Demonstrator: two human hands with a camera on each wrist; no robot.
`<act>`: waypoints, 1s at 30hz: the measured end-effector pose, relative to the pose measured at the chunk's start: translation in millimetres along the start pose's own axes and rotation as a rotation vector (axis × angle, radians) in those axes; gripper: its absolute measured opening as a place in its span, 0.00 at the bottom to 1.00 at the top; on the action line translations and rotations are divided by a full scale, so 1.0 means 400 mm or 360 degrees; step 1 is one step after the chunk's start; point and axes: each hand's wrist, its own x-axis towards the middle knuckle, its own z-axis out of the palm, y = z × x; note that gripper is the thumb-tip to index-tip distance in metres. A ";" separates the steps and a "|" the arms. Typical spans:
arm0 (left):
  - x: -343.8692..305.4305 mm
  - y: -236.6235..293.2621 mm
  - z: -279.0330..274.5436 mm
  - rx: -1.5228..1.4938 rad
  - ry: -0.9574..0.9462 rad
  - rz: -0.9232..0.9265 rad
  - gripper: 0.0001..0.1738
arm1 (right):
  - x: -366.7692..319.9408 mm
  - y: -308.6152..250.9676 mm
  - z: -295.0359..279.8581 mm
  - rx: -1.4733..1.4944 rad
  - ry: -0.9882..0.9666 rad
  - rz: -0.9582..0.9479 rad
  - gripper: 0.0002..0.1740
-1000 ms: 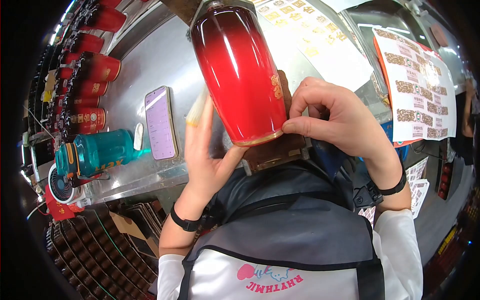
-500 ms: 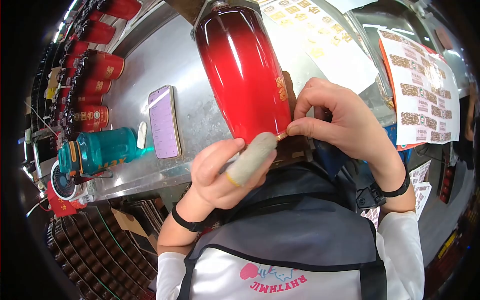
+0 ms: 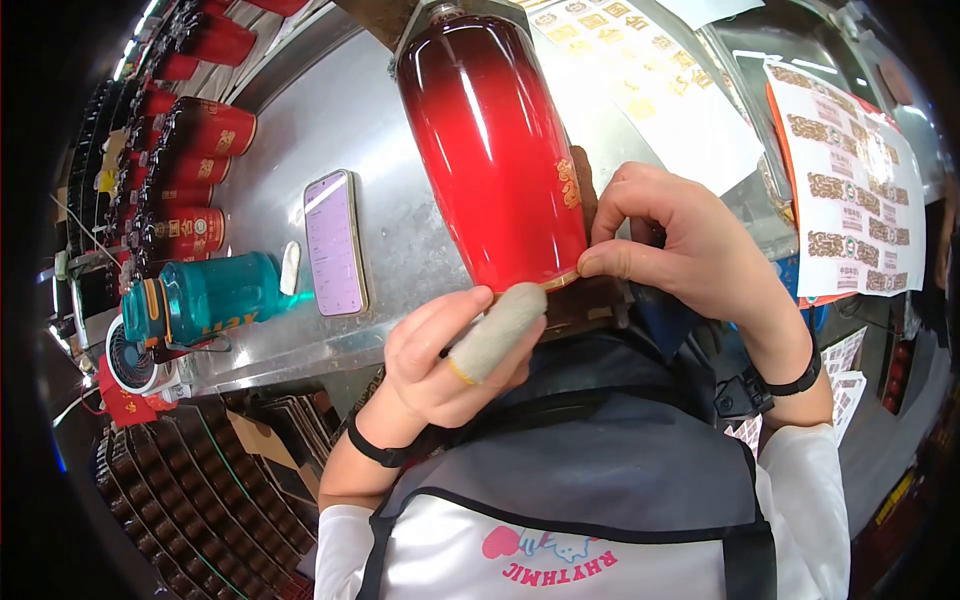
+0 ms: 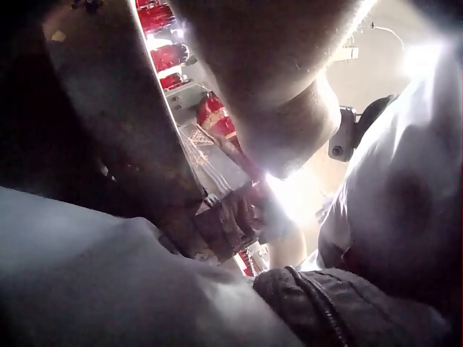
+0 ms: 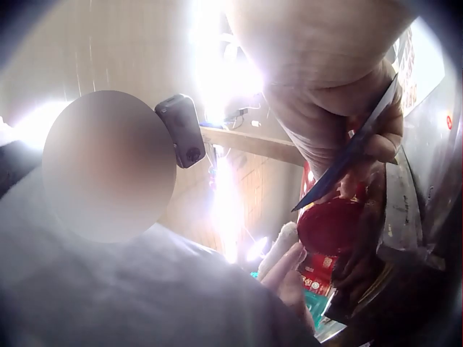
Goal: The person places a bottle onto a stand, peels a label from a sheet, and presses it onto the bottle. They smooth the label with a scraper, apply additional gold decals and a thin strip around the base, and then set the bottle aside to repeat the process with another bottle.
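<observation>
A big glossy bottle (image 3: 490, 170), dark at the neck and red below, lies with its gold-edged base toward me. A gold emblem marks its right side. My left hand (image 3: 445, 355) pinches the lower left edge of the base with bent fingers; one finger wears a pale finger cot (image 3: 495, 340), its tip on the rim. At the base's right corner, the thumb and bent forefinger of my right hand (image 3: 670, 235) grip the edge. In the right wrist view a dark, flat, pointed piece (image 5: 347, 152) crosses the right hand; its kind is unclear. A brown block (image 3: 590, 300) shows beneath the bottle.
On the metal table (image 3: 290, 130) lie a phone (image 3: 335, 245) and a teal bottle (image 3: 215, 300). Several red bottles (image 3: 190, 230) line the left. Gold decal sheets (image 3: 640, 70) lie behind; another printed sheet (image 3: 850, 190) hangs at right. Dark trays (image 3: 200, 490) stand below left.
My left hand has come from the bottle's left side down to its base, the covered finger now bent onto the rim and slightly lower than half a second ago. The right hand keeps its grip.
</observation>
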 end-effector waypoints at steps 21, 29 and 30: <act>0.049 -0.019 0.038 -0.0130 -0.0004 -0.0708 0.57 | -0.015 0.010 -0.024 0.0218 0.0047 0.0162 0.14; -0.005 -0.025 0.070 -0.0387 0.0137 -0.0834 0.55 | -0.036 0.030 -0.014 0.0631 -0.0098 0.0167 0.14; -0.002 -0.023 0.061 -0.0280 0.0119 -0.0781 0.51 | -0.041 0.032 -0.017 0.0772 -0.0091 0.0188 0.14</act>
